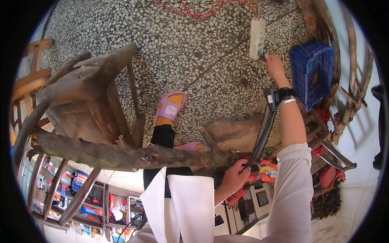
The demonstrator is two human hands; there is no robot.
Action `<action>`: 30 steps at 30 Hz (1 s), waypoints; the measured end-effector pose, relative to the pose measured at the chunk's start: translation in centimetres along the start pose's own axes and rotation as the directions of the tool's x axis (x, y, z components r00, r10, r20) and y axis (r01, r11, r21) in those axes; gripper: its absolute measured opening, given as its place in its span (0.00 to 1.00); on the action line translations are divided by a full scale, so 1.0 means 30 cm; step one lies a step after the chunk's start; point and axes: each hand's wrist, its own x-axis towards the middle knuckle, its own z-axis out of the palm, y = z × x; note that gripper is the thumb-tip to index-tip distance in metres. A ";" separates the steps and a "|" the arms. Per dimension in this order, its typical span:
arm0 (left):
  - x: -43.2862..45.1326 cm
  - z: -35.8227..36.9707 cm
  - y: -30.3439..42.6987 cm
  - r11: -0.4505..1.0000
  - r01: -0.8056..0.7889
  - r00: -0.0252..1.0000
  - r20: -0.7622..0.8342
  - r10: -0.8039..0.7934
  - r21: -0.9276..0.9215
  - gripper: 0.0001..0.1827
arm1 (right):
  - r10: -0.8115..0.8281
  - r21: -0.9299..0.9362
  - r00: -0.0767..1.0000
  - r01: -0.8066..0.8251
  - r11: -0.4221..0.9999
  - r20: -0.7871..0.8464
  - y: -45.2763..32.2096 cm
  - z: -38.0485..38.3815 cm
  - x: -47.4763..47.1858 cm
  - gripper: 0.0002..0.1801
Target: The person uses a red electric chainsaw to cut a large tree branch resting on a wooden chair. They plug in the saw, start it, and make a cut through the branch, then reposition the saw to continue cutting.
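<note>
My right hand [275, 68] reaches forward and pinches a small black plug [262, 56] at the near end of a white power strip [257, 38] on the floor. Whether the plug sits in a socket cannot be made out. Nearer my body, my left hand [233, 178] grips a long bundle of black cable [259, 145]. The bundle runs up beside my right forearm, towards a black box [270, 99] with a pale label near my wrist. A bark-covered log [121, 155] lies crosswise before me, its right end close to my left hand.
A wooden chair [88, 91] stands at left. To the right are a blue plastic crate [313, 73] and leaning branches [349, 100]. Red cord [200, 15] crosses the speckled floor [194, 54]. A red object [235, 196], partly hidden, lies beneath my left hand. Stocked shelves [94, 197] stand lower left.
</note>
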 end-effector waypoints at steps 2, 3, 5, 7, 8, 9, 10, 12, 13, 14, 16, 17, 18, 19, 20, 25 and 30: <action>-0.003 -0.012 -0.018 0.996 0.069 0.997 0.042 -0.071 0.057 0.16 | 0.002 -0.025 1.000 -0.002 1.000 0.022 -0.010 0.039 -0.055 0.25; -0.004 -0.015 -0.026 0.996 0.073 0.997 0.033 -0.075 0.060 0.15 | 0.038 0.007 0.998 -0.038 0.999 0.043 -0.022 0.052 -0.066 0.25; -0.003 -0.025 -0.039 0.999 0.032 0.999 0.006 -0.032 0.031 0.14 | 0.140 0.066 0.985 -0.146 0.987 0.097 -0.062 0.073 -0.083 0.25; -0.001 -0.041 -0.046 0.999 0.006 1.000 -0.021 -0.007 -0.053 0.15 | 0.133 0.197 0.981 -0.159 0.967 0.139 -0.108 0.060 -0.117 0.26; 0.000 -0.049 -0.045 0.995 -0.008 0.999 -0.032 0.005 -0.096 0.16 | 0.128 0.340 0.977 -0.180 0.923 0.170 -0.132 0.042 -0.151 0.25; -0.001 -0.058 -0.041 0.983 0.059 0.998 -0.027 -0.065 -0.174 0.17 | 0.182 0.444 0.958 -0.266 0.855 0.223 -0.156 0.016 -0.190 0.25; -0.003 -0.069 -0.034 0.960 0.125 0.991 -0.015 -0.133 -0.252 0.18 | 0.175 0.650 0.874 -0.459 0.605 0.454 -0.168 -0.026 -0.254 0.22; -0.005 -0.086 -0.012 0.936 0.114 0.991 -0.030 -0.132 -0.333 0.20 | -0.112 0.804 0.809 -0.539 0.250 0.577 -0.214 -0.090 -0.403 0.21; -0.005 -0.088 0.002 0.935 -0.010 0.993 -0.112 -0.032 -0.356 0.20 | -0.201 0.816 0.791 -0.563 0.129 0.577 -0.242 -0.113 -0.487 0.21; -0.003 -0.090 0.016 0.921 -0.147 0.976 -0.205 0.075 -0.360 0.20 | -0.279 0.815 0.774 -0.577 0.057 0.568 -0.269 -0.134 -0.572 0.21; -0.007 -0.098 0.044 0.863 -0.367 0.910 -0.327 0.255 -0.347 0.21 | -0.319 0.811 0.768 -0.585 0.002 0.555 -0.320 -0.159 -0.740 0.23; -0.013 -0.108 0.055 0.824 -0.453 0.873 -0.356 0.333 -0.339 0.22 | -0.353 0.813 0.761 -0.583 -0.003 0.544 -0.340 -0.167 -0.812 0.23; -0.022 -0.118 0.064 0.803 -0.479 0.867 -0.336 0.369 -0.354 0.21 | -0.311 0.824 0.771 -0.562 0.080 0.556 -0.358 -0.172 -0.880 0.23; -0.032 -0.124 0.069 0.802 -0.476 0.870 -0.325 0.371 -0.360 0.21 | -0.282 0.836 0.787 -0.514 0.190 0.548 -0.371 -0.172 -0.935 0.23; -0.041 -0.128 0.070 0.802 -0.473 0.873 -0.313 0.373 -0.364 0.20 | -0.273 0.823 0.777 -0.524 0.218 0.567 -0.385 -0.162 -0.984 0.21; -0.059 -0.138 0.042 0.850 -0.451 0.887 -0.245 0.392 -0.272 0.16 | -0.280 0.855 0.812 -0.513 0.073 0.512 -0.385 -0.103 -1.134 0.19; -0.046 -0.157 -0.008 0.850 -0.310 0.950 -0.120 0.287 -0.426 0.16 | -0.229 0.898 0.870 -0.405 0.170 0.436 -0.338 -0.058 -1.212 0.18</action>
